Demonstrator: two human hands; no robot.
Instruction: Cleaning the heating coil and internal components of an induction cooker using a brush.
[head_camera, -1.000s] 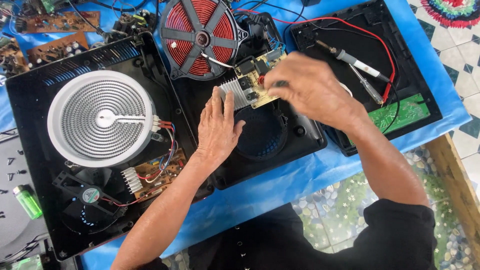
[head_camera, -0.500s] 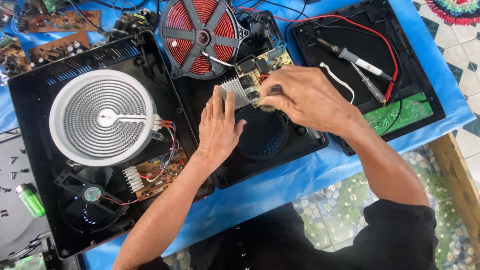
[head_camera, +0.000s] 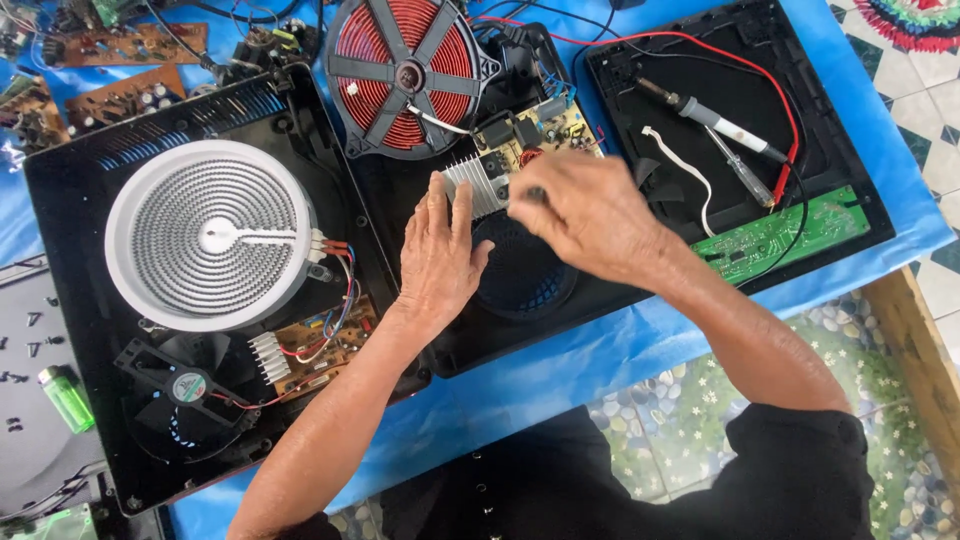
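Observation:
An opened black cooker casing (head_camera: 470, 340) lies in the middle, with a ribbed metal heat sink (head_camera: 478, 185) and a tan circuit board (head_camera: 545, 125) inside it. My left hand (head_camera: 440, 255) rests flat and open on the casing, fingertips touching the heat sink. My right hand (head_camera: 590, 215) is closed around a small dark tool (head_camera: 536, 193), whose tip sits at the heat sink's right edge, just below the board. A red copper coil (head_camera: 405, 70) lies tilted behind the board. A round fan grille (head_camera: 525, 275) shows between my hands.
A second open cooker at the left holds a white spiral heating element (head_camera: 210, 235) and a fan (head_camera: 185, 385). At the right, a soldering iron (head_camera: 710, 118), a screwdriver (head_camera: 745, 170) and a green board (head_camera: 780, 235) lie in a black lid. A green lighter (head_camera: 65, 397) lies far left.
My right hand has moved down and left from the circuit board to the heat sink's edge. My left hand has stayed flat in place.

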